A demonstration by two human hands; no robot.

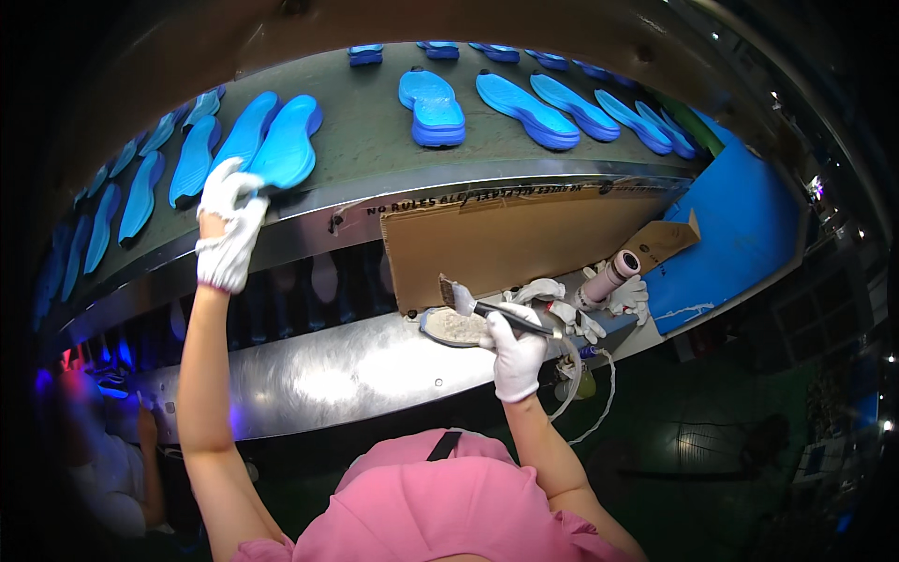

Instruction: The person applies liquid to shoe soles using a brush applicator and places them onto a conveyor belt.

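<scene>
My left hand (229,229), in a white glove, reaches to the near end of a bright blue shoe sole (292,140) on the conveyor belt (361,140). Its thumb and fingers close at that end, partly hiding it. Another blue sole lies right beside it. In my gloved right hand (518,356) is a flat brush (457,296) with a dark handle, held at a slant with its bristles up and to the left. Just under the brush, on the metal ledge (328,370), lies a sole-shaped piece (455,328) with a pale, rough top and a dark rim.
Several more blue soles line the belt. A cardboard sheet (506,239) leans against the belt's side. White gloves (629,298) and a pink bottle (609,279) are right of my right hand, by a blue panel (721,234). Another person (117,468) is at lower left.
</scene>
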